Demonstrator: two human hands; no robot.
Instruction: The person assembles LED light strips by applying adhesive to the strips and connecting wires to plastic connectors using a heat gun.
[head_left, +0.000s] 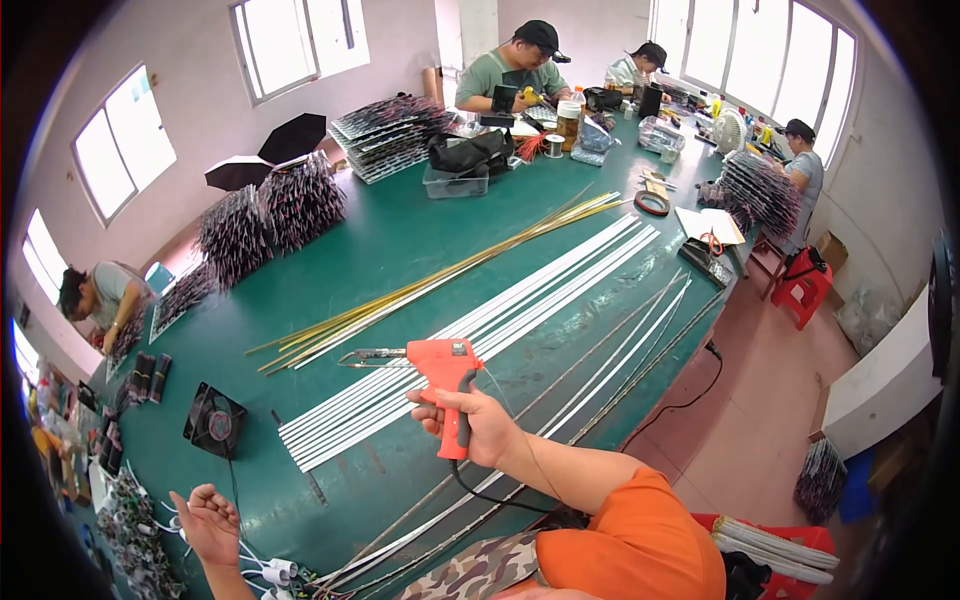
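Observation:
My right hand point(478, 428) is wrapped round the black-and-red grip of a red soldering gun point(437, 352), held above the table. Its metal tip points left, and a black cord hangs from the handle's base. Beneath the gun, a row of long white strips point(350, 418) lies side by side across the green table. My left hand point(207, 520) is raised at the lower left, palm up with fingers loosely curled and apart, holding nothing. White connectors with cables point(278, 572) are close to it.
Yellowish strips point(430, 285) lie beyond the white ones. A small black fan point(214, 418) sits at left, with stacked boards point(270, 208) behind it. Scissors point(712, 243) and a tape roll point(652, 203) lie at right. Several people point(515, 75) work around the table.

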